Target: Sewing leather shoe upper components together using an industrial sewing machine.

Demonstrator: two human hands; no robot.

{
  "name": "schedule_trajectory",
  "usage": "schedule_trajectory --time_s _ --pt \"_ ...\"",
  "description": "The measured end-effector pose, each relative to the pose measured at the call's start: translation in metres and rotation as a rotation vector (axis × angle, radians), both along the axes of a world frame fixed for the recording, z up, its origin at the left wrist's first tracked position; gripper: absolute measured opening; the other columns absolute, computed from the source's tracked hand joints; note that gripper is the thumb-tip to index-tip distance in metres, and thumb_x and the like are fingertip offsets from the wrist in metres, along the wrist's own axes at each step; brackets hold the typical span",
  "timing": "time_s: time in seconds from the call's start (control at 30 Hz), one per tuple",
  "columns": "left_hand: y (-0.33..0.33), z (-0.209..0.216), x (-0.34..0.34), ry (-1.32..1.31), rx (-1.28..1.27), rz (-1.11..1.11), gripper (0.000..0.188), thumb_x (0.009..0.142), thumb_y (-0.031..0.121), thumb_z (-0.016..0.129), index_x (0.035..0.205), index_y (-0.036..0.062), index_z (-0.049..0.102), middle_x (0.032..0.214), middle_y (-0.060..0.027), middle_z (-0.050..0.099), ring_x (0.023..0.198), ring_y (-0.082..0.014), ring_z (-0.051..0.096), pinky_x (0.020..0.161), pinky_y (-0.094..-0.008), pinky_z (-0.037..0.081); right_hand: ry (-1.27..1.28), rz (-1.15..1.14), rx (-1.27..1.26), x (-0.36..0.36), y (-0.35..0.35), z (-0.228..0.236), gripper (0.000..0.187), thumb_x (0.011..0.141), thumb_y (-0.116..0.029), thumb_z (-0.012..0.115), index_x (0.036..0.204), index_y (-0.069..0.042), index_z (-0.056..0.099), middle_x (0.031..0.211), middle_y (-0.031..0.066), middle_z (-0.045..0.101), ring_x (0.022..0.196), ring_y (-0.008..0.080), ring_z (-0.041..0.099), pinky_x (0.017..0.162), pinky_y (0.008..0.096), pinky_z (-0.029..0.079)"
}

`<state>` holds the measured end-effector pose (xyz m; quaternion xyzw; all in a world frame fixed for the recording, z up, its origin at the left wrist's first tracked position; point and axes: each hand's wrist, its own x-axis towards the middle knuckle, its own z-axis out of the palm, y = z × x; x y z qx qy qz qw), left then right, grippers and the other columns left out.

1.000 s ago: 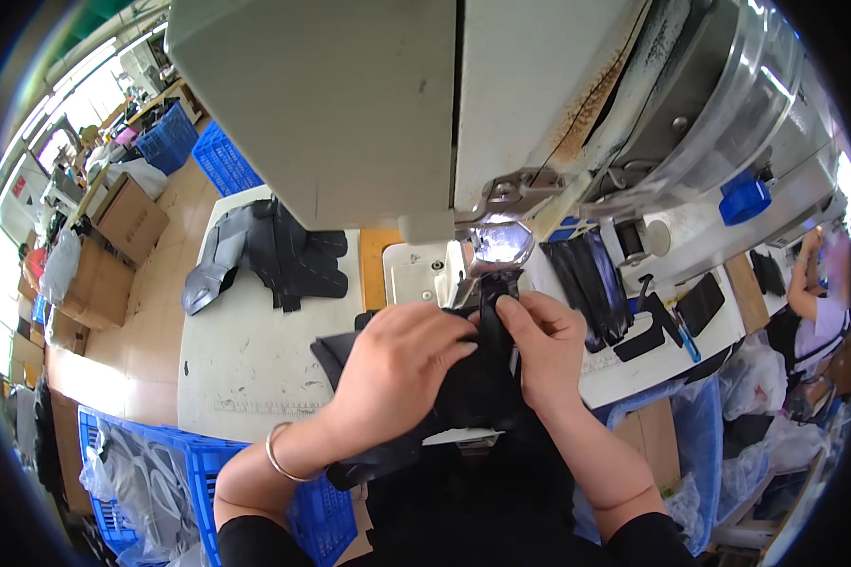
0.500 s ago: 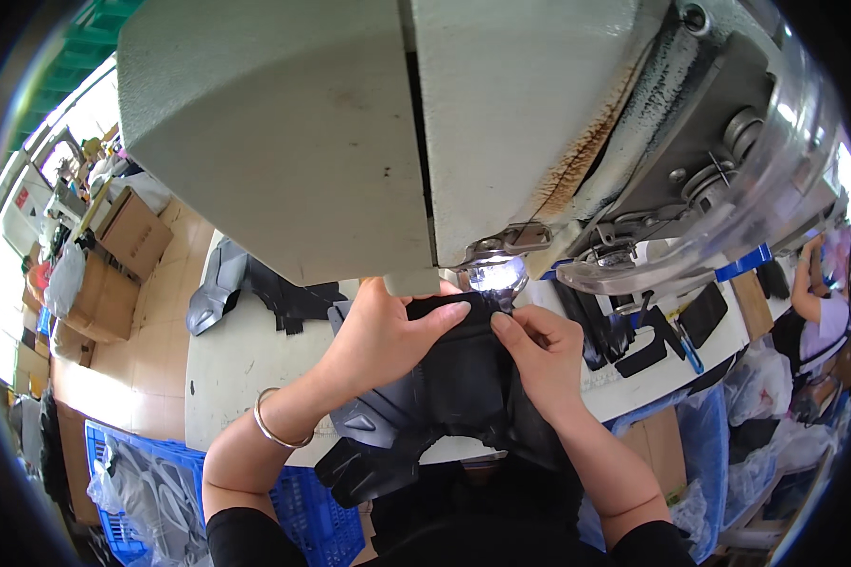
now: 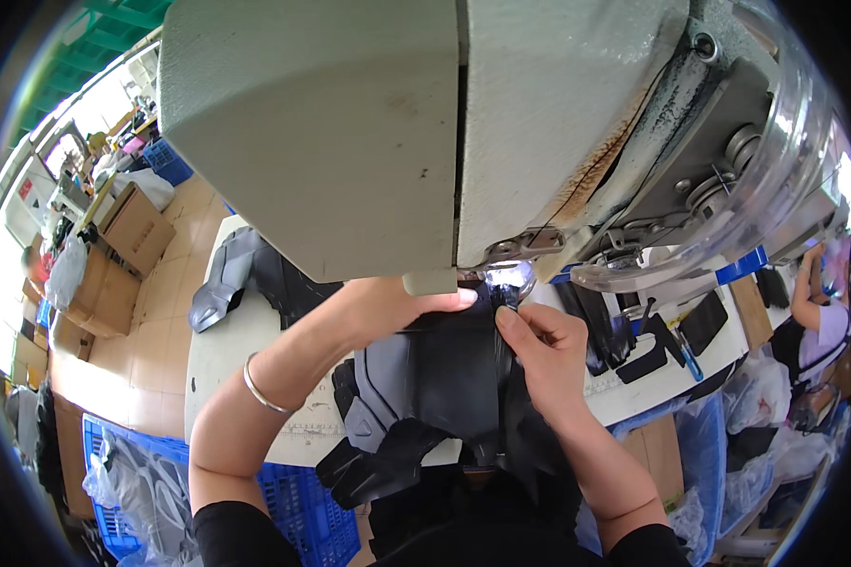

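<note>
Under the lit needle area of a large grey-white sewing machine (image 3: 312, 142) lies a black and grey leather-like bag piece (image 3: 454, 378) with several shaped panels. It drapes over the table's front edge toward me. My left hand (image 3: 383, 310), a bangle on its wrist, grips the piece's upper edge left of the needle, thumb stretched along the top; its other fingers are mostly hidden behind the machine head. Just right of the needle, my right hand (image 3: 544, 345) pinches the same edge between thumb and curled fingers.
More black and grey pieces (image 3: 232, 279) lie on the table's left. Black strips (image 3: 591, 321), flat black parts (image 3: 704, 321) and a blue-handled tool (image 3: 692, 364) are at right. Blue crates (image 3: 303, 515) stand below. A clear curved guard (image 3: 775, 198) juts from the machine. Another person (image 3: 818, 321) sits far right.
My left hand has slid forward and right, farther under the machine head. The bag piece's left side lies flatter, showing more grey panel. My right hand keeps its pinch. The view has shifted slightly.
</note>
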<state>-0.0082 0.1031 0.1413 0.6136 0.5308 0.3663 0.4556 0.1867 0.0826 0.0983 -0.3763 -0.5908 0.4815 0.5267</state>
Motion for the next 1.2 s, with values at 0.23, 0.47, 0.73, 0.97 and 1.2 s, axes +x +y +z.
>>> schedule_trajectory --time_s 0.23,0.47,0.73,0.97,1.2 --pt "0.012 0.007 -0.003 -0.084 -0.013 -0.041 0.033 0.072 0.024 0.08 0.094 0.0016 0.067 0.087 -0.0063 0.063 0.081 -0.0168 0.057 0.073 -0.0308 0.048 0.087 -0.027 0.002 -0.009 0.009 0.001 0.045 0.089 -0.007 0.065 0.056 -0.009 0.034 0.056 -0.01 0.029 0.054 0.0012 0.022 0.048 0.0252 0.015" --pt "0.007 0.016 -0.003 -0.129 -0.052 -0.064 0.037 0.071 0.023 0.081 0.097 0.0006 0.066 0.09 -0.0079 0.063 0.084 -0.0176 0.058 0.077 -0.031 0.049 0.083 -0.02 0.002 -0.004 0.007 -0.001 0.033 0.089 -0.011 0.066 0.061 -0.002 0.05 0.057 -0.0099 0.036 0.055 0.0 0.027 0.048 0.0232 0.018" --pt "0.009 0.006 -0.003 -0.136 0.027 -0.032 0.029 0.076 0.021 0.077 0.096 0.002 0.069 0.09 -0.0068 0.068 0.082 -0.015 0.061 0.074 -0.0289 0.05 0.067 -0.048 0.019 -0.009 0.009 -0.004 0.037 0.089 -0.009 0.065 0.059 -0.003 0.044 0.056 -0.0096 0.035 0.055 0.0001 0.027 0.048 0.0229 0.018" --pt "0.008 0.004 -0.008 -0.001 0.169 -0.178 0.026 0.081 0.025 0.073 0.092 0.0025 0.071 0.084 -0.0055 0.069 0.077 -0.0142 0.061 0.071 -0.0283 0.05 0.077 -0.055 0.009 -0.01 0.006 -0.004 0.037 0.088 -0.008 0.065 0.059 -0.004 0.044 0.056 -0.0097 0.034 0.055 0.0 0.027 0.048 0.023 0.018" --pt "0.02 -0.01 -0.01 -0.111 0.125 -0.148 0.031 0.079 0.03 0.075 0.091 0.002 0.071 0.08 -0.0046 0.068 0.073 -0.0135 0.059 0.068 -0.0277 0.049 0.071 -0.059 0.009 -0.011 0.006 0.0 0.039 0.089 -0.009 0.065 0.058 -0.005 0.042 0.056 -0.0099 0.033 0.055 0.0001 0.026 0.048 0.0237 0.017"
